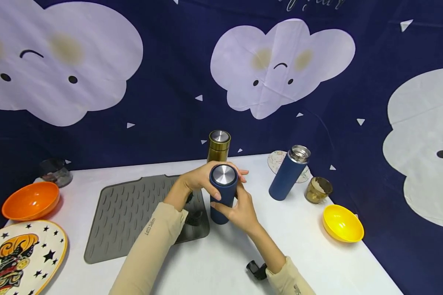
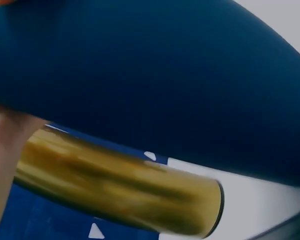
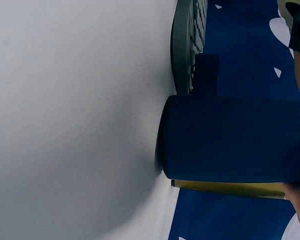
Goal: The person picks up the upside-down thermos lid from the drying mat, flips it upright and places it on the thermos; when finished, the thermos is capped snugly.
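Finding, between eight and nine o'clock from the held blue bottle (image 1: 227,194), a white plate (image 1: 26,258) with black stars and an orange-topped figure, cut off by the frame's edge. At nine o'clock, just beyond the plate, an orange bowl (image 1: 31,200); a shade past nine, farther back, a dark see-through glass (image 1: 57,174). Closer in, just short of nine, a grey ribbed mat (image 1: 129,217), flat on the white table (image 1: 214,262).

Reaching up from eight o'clock with the left hand (image 1: 204,177): curled round the bottle's upper part, thumb in front below the lid, fingers passing behind, tips showing at two o'clock. At twelve, behind the grip, a gold bottle (image 1: 218,148), upright and partly hidden. At the clock's centre, the bottle itself: steel-topped, roughly upright, just beside the mat's right edge. Cannot tell about contact between base and table.

Gripping from between four and five o'clock with the right hand (image 1: 240,211): thumb across the front, below the left one, fingers mostly hidden behind.

Between two and three, a patterned round coaster (image 1: 277,161) behind a lidless blue bottle (image 1: 286,180); at three, an amber cup (image 1: 317,190); just past three, a yellow bowl (image 1: 343,223).
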Motion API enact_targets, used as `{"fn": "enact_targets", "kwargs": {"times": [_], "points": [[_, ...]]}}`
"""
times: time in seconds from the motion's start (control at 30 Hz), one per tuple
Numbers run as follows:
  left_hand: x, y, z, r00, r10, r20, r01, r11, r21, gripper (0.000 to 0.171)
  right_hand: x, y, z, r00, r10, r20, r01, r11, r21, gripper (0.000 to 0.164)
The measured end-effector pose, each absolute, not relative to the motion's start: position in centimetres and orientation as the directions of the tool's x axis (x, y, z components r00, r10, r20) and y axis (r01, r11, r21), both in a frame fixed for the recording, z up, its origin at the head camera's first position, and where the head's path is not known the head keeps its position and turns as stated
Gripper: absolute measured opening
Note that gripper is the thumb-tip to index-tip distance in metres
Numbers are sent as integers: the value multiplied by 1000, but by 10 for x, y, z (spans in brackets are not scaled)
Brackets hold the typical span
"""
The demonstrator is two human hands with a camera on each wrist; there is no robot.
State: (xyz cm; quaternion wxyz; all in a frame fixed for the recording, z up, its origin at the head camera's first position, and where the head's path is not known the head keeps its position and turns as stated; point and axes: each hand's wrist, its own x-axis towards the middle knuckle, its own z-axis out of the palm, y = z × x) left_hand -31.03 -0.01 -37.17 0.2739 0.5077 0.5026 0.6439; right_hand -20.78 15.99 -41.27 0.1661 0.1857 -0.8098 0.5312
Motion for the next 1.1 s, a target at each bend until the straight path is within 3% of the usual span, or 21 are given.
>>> {"fn": "enact_targets", "kwargs": {"times": [0.07, 0.17, 0.27, 0.4, 0.53, 0.7, 0.9, 1.1], "points": [[-306, -2, -370, -375, 862, 342, 150, -308, 939, 87, -208, 162, -412, -878, -127, 461, -474, 349, -808, 68], [-291, -14, -371, -565, 781, 267, 199, -184, 962, 91, -214, 164, -412, -894, -77, 441, -442, 313, -841, 71], [-270, -36, -379, -745, 630, 217, 203, -95, 975, 81, -228, 170, -408, -909, 40, 414, -382, 314, -869, 72], [-244, -71, -395, -864, 460, 203, 190, -75, 979, 67, -262, 185, -399, -896, 189, 401, -311, 377, -872, 72], [-225, -98, -410, -930, 321, 177, 180, -20, 983, 59, -304, 201, -400, -878, 274, 394, -252, 435, -865, 75], [-214, -119, -422, -966, 218, 136, 150, 49, 987, 55, -333, 214, -408, -873, 326, 363, -206, 428, -880, 75], [-216, -124, -431, -984, 155, 91, 111, 128, 986, 60, -337, 218, -409, -882, 316, 350, -202, 419, -886, 73], [-239, -113, -444, -994, 100, 49, 81, 345, 935, 72, -334, 220, -409, -911, 290, 295, -157, 417, -895, 80]]}}
